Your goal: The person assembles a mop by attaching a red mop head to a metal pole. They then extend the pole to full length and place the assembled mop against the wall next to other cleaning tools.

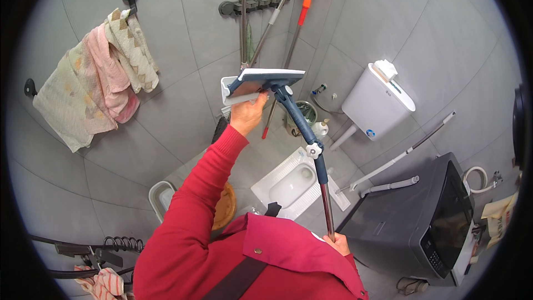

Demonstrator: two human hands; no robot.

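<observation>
A flat mop [302, 119] is raised in front of me, with a blue jointed neck, a white knob at the joint and a metal pole. Its tilted rectangular head [265, 84] has a white upper edge and a white-rimmed piece along the left side. My left hand [249, 112] is closed on the lower edge of that head, its fingertips partly hidden. Lower down, my right hand [337, 243] grips the pole [326, 205] close to my body.
Below the mop is a squat toilet [294, 183]. A grey washing machine [405, 216] stands right, under a white cistern [377, 103]. Long-handled tools lean by a wall rack [255, 4]. Towels [100, 75] hang left; an orange basin [225, 206] and a white bin [160, 197] sit lower left.
</observation>
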